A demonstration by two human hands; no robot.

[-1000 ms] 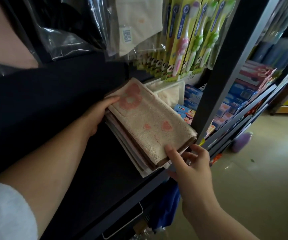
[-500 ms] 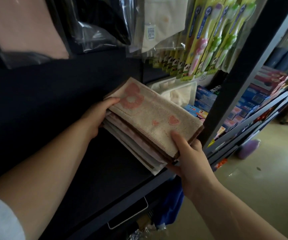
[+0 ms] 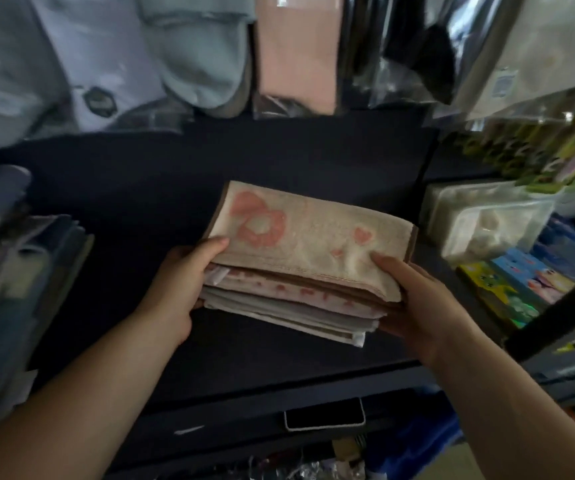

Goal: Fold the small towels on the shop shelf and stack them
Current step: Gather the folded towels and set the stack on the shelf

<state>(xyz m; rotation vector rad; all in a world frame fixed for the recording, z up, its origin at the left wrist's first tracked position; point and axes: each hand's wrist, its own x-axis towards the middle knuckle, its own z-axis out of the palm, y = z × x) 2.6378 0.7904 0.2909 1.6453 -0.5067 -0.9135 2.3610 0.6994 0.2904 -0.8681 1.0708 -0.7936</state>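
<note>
Towels, folded small and piled into a stack (image 3: 289, 306), sit in the middle of the head view, over the dark shelf (image 3: 244, 362) and between both hands. Whether the stack rests on the shelf board or is lifted just clear of it cannot be told. The top towel (image 3: 317, 247) is beige with a brown edge, a pink flower printed near its left end and small pink hearts toward the right. Below it lie a pale layer with pink marks and several white and cream layers, their edges slightly stepped at the near right corner.

The left hand (image 3: 178, 289) grips the left end of the stack, thumb pressed on the top towel's near corner, the other fingers curled out of sight beneath. The right hand (image 3: 417, 303) grips the right end in the same way, one digit lying on the top towel beside the hearts and the rest wrapped under the bottom layers.

On the shelf's front lip sits an unlit price-label holder (image 3: 324, 414). To the left a blurred pile of grey and blue folded cloth (image 3: 19, 271) stands well apart from the stack. Bagged fabric goods (image 3: 112, 64) in pale blue and a pink packet (image 3: 296, 53) hang above. To the right stand a clear plastic box (image 3: 480, 220) and, nearer, bright cartoon-printed cartons (image 3: 514, 289).
</note>
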